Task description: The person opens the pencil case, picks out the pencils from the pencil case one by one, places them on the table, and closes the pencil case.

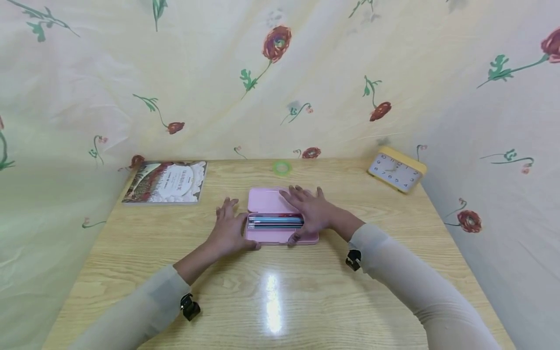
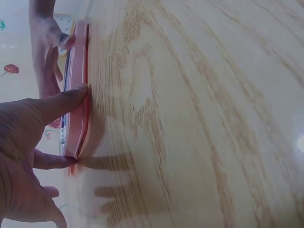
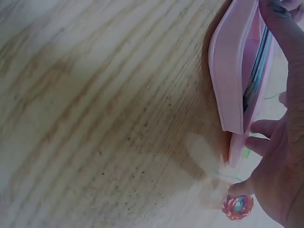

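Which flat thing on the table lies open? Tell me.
The pink pencil case between both hands, lid folded back, pens showing. The book at the far left corner lies closed, untouched.

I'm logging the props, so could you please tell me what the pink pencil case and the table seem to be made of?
The pink pencil case looks like smooth matte plastic, or possibly painted tin: thin walls with rounded edges and even colour. The table looks like light wood or wood-grain laminate with a glossy finish, judging by the grain lines and the bright reflection.

Bright even light, overhead glare on table [image 1: 131, 272], wide-angle edge warp, blurry wrist views
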### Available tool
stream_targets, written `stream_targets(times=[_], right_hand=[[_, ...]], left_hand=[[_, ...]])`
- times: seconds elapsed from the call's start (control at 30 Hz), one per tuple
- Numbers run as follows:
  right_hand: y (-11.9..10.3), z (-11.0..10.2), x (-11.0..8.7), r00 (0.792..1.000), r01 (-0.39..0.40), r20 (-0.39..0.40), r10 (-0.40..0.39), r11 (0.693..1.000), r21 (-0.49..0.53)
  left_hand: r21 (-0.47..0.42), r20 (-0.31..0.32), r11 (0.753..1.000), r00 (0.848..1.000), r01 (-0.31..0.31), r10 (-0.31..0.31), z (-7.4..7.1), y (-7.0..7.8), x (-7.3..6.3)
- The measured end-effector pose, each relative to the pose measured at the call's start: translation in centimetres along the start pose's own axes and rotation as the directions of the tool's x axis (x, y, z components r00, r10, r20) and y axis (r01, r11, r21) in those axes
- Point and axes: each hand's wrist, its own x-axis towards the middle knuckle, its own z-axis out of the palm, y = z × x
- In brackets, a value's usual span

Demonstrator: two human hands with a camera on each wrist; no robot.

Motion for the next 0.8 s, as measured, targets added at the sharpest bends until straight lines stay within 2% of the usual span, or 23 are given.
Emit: stream_targets(times=[0.3, 0.63, 0.8], right_hand=[[-0.08, 0.13, -0.1, 0.999, -0.023, 0.037, 0.023, 1.0, 0.012], [-0.5, 0.19, -0.45, 0.998, -0.029, 0.059, 0.028, 0.999, 0.013], [-0.55, -0.14, -0.36, 0.998, -0.02, 0.055, 0.02, 1.0, -0.003]], left_hand=[[-0.009, 0.066, 1.0, 0.997, -0.028, 0.028, 0.26, 0.07, 0.49], [0.035, 0.101, 0.998, 0.994, -0.044, 0.04, 0.6, 0.24, 0.5], [0.025, 0.095, 0.999, 0.995, -0.04, 0.037, 0.44, 0.22, 0.67]])
